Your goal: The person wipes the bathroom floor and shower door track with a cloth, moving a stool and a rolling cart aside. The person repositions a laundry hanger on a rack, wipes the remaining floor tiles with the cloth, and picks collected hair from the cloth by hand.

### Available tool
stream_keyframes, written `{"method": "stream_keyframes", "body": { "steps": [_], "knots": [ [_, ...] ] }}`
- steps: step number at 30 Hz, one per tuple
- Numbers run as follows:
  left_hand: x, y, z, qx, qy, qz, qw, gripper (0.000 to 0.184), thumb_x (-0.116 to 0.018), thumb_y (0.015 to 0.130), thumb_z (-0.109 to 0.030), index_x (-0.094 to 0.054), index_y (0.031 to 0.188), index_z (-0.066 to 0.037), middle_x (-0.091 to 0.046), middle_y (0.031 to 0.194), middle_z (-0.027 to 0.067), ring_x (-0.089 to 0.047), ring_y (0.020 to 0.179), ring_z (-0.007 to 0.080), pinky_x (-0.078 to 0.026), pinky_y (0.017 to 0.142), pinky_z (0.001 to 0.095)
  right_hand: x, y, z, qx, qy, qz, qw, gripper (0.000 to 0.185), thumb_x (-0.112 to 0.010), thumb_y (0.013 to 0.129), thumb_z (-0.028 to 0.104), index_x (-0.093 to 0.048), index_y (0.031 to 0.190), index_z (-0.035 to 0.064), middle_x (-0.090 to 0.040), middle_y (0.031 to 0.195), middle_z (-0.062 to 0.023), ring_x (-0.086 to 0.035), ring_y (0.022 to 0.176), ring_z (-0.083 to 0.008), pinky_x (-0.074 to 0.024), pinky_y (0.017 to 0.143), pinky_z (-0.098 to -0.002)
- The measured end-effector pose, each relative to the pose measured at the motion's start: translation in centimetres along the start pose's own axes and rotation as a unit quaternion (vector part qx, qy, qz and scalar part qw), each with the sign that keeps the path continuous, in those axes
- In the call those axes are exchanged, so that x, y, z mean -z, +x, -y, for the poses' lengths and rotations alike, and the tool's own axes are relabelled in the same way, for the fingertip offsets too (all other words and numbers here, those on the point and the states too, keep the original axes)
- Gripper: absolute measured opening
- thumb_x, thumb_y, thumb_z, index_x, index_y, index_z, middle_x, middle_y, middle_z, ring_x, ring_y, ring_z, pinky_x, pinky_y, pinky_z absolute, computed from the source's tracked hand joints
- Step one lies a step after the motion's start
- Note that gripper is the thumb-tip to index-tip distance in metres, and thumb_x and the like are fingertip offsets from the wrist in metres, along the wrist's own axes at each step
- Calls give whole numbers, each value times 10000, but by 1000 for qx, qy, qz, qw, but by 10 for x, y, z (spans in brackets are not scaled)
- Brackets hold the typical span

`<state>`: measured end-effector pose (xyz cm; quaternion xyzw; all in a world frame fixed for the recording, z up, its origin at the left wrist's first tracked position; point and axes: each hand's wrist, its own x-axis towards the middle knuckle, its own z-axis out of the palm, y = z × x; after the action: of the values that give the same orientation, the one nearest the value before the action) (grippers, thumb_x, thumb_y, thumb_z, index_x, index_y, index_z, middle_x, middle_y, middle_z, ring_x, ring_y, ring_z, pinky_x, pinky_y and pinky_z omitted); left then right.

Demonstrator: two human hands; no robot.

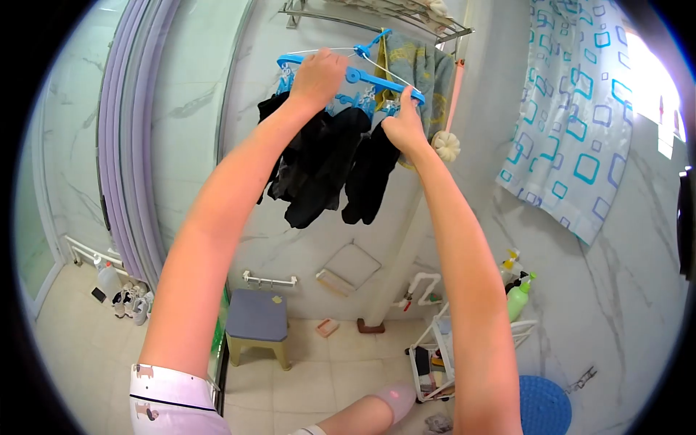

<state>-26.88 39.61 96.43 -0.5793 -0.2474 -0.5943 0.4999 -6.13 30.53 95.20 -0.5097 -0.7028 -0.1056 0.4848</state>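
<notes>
evidently, the left hand [319, 78] and right hand [406, 126] are closed on opposite ends of the blue hanger [354, 75], before the towel [417, 61]; black socks [332, 165] dangle beneath; uneven lifting could tilt it, weak clips [370, 106] drop a sock; whether its hook [372, 42] is caught, i cannot tell

Bright; glare from window [649, 76] at right; fisheye-curved edges, black corners.
</notes>
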Motion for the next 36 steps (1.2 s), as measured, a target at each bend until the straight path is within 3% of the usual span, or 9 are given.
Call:
{"method": "stream_keyframes", "body": {
  "steps": [4, 9, 13, 18, 21, 24, 25, 30, 36],
  "knots": [
    [13, -5, 21, -1, -2, 13, 1000, 80, -642, 864, -165, -614, 899, -99, -665, 883, 33, -607, 956, 245, -517, 778, 389, -15, 0, 12, -5, 23, 32, 999, 995, -580, 805, 64, -13, 1622, 56, -68, 1636, -358, -177, 1533, -426, -249, 1212, -392],
    [22, -10, 35, 22, -1, 28, 999, 78, -632, 871, -154, -610, 906, -87, -662, 903, 55, -600, 950, 273, -531, 745, 413, -21, -3, 29, -27, 196, -102, 975, 810, -707, 800, 210, -396, 1526, 31, -508, 1440, -277, -530, 1289, -392, -388, 1115, -386],
    [34, -21, 23, 58, -62, 69, 994, 86, -605, 922, -114, -605, 983, -53, -661, 962, 88, -576, 957, 327, -502, 807, 412, -10, 21, 27, -314, 385, -186, 848, 859, -788, 801, 465, -480, 1423, -41, -499, 1450, -215, -563, 1223, -367, -459, 1018, -515],
    [16, -48, -7, 204, -170, -30, 964, 182, -671, 883, -143, -603, 1002, -23, -635, 997, 159, -569, 946, 328, -471, 843, 427, -4, 35, 12, -335, 399, -90, 849, 827, -798, 805, 386, -466, 1443, -21, -459, 1497, -194, -494, 1318, -376, -411, 1015, -636],
    [3, -53, -26, 428, -208, -79, 876, 380, -705, 871, -180, -559, 1147, 38, -582, 1130, 211, -602, 956, 282, -500, 849, 399, -16, 55, -19, -335, 444, -46, 830, 711, -765, 842, 289, -475, 1423, -3, -472, 1481, -177, -459, 1351, -383, -350, 1023, -697],
    [21, -24, -31, 682, -543, 20, 489, 462, -687, 905, -180, -506, 1249, 69, -554, 1239, 217, -636, 995, 300, -552, 883, 408, -17, 56, -19, -361, 479, -104, 793, 541, -727, 877, 221, -516, 1325, 5, -574, 1322, -184, -611, 1159, -404, -493, 882, -643],
    [19, -16, -36, 694, -574, -17, 435, 488, -675, 937, -184, -483, 1290, 94, -553, 1251, 237, -648, 1029, 355, -577, 928, 478, -22, 65, -33, -346, 512, -98, 780, 483, -709, 890, 195, -519, 1288, -3, -593, 1247, -184, -642, 1048, -397, -526, 804, -606],
    [-29, -9, -19, 703, -619, -23, 350, 392, -556, 998, -69, -430, 1310, 133, -536, 1248, 299, -632, 1077, 454, -544, 965, 620, -31, 80, -36, -300, 602, -146, 725, 251, -626, 929, 63, -522, 1137, -31, -629, 944, -169, -675, 599, -336, -597, 485, -450],
    [-20, -12, 1, 700, -633, -47, 327, 301, -422, 1008, 25, -397, 1280, 153, -517, 1266, 306, -587, 1183, 482, -525, 1005, 642, -41, 89, -13, -206, 589, -170, 763, 210, -653, 913, 36, -563, 1095, -18, -632, 945, -135, -697, 682, -302, -622, 518, -484]
  ]
}}
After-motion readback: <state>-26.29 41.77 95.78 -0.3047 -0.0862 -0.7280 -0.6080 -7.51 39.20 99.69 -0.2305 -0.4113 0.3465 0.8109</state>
